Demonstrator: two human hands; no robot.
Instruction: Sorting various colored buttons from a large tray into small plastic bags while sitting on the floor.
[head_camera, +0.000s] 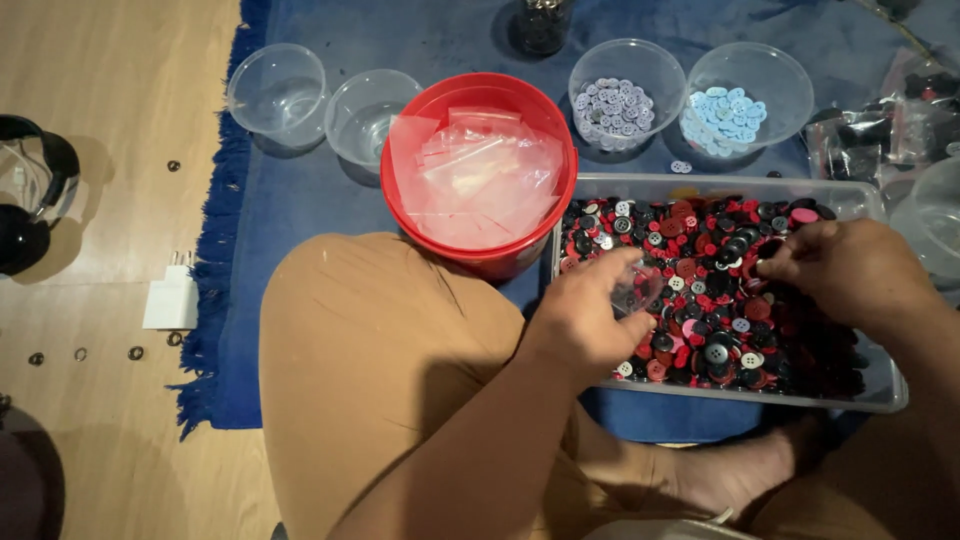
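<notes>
Head view looks down on your two hands over a clear plastic tray (890, 398) filled with red, black, grey and white buttons (720, 300). Your left hand (585, 315) has its grip closed around a small clear plastic bag (637, 287), pinched between thumb and fingers just above the near-left part of the tray. Your right hand (850, 270) reaches into the buttons with its fingers curled down, the fingertips (770, 262) touching the pile; you cannot tell from here whether that grip has a button between the fingers.

Just to the left of your left hand, touching the tray's corner, stands a red bucket (478, 175) holding a heap of clear plastic bags (480, 180). Beyond your hands, past the far edge of the tray, sit two clear bowls: one with pale lilac buttons (612, 108) and, beside it, one with light blue buttons (722, 118). Further left of the bucket are two empty clear bowls (278, 90) side by side. A dark jar (543, 22) stands at the far edge.

All of it rests on a blue rug (300, 200) over a wooden floor (110, 230). Your knee in tan trousers (380, 340) fills the space below your left hand, and a white plug (172, 300) lies on the floor well off to the left.
</notes>
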